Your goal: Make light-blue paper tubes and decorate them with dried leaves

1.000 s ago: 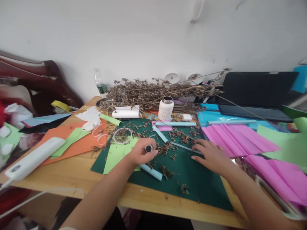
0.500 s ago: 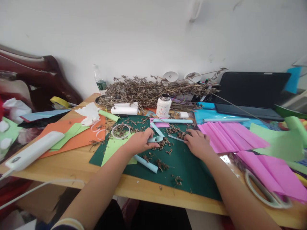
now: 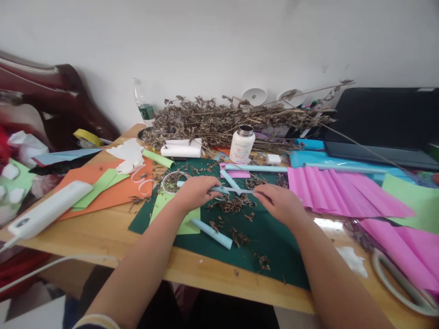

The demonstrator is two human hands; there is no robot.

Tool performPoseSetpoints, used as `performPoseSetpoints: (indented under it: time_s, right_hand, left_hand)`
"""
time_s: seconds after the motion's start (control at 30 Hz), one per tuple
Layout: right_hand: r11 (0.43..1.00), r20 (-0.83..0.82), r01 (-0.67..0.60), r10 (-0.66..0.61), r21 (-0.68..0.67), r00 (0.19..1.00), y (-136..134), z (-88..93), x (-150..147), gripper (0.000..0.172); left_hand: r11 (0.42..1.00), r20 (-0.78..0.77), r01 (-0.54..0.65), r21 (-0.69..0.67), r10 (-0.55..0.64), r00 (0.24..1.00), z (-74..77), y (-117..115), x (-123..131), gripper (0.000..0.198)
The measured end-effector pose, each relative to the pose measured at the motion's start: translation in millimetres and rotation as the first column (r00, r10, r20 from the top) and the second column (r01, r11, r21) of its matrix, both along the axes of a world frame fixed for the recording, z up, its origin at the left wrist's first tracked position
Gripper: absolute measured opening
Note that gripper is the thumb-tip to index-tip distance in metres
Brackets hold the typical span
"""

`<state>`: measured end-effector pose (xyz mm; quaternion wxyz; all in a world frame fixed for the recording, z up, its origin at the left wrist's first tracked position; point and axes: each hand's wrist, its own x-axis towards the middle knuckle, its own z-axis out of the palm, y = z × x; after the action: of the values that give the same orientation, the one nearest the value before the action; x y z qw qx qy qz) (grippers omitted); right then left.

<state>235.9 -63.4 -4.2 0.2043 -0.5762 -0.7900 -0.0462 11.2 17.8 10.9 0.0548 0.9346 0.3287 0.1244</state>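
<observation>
My left hand (image 3: 197, 194) is closed around a light blue paper tube (image 3: 218, 189), whose ends show on both sides of the fingers. In my right hand (image 3: 279, 203) is one end of a thin pale stick (image 3: 242, 191), pinched between the fingers. Its other end meets the tube's right opening; whether it is inside I cannot tell. Below them, crumbled dry leaves (image 3: 233, 204) lie on the green cutting mat (image 3: 274, 249). More light blue paper tubes rest on the mat, one in front (image 3: 212, 234) and one behind (image 3: 255, 168).
A white bottle without a lid (image 3: 242, 145) stands behind the hands, before a heap of dried plant stems (image 3: 206, 119). Pink crepe paper (image 3: 339, 192) lies right, near scissors (image 3: 401, 283). A white glue gun (image 3: 51, 208) and orange paper (image 3: 113, 194) are left.
My right hand has picked the thin stick up from the mat and brought it left to the tube. My left hand has turned the tube's opening toward it. The view has shifted slightly right.
</observation>
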Motion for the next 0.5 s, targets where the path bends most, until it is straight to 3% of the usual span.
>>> performPoseSetpoints:
  time_s: [0.17, 0.5]
  right_hand:
    - [1.000, 0.052, -0.014, 0.014, 0.007, 0.999, 0.4, -2.7, -2.7, 0.021]
    - [1.000, 0.027, 0.016, -0.017, 0.022, 0.999, -0.1, -5.8, 0.5, 0.020]
  left_hand:
    - [0.997, -0.062, 0.074, 0.037, -0.072, 0.995, -0.8, -2.7, 4.4, 0.016]
    - [0.997, -0.089, 0.042, 0.070, -0.035, 0.995, -6.9, -4.2, 9.3, 0.018]
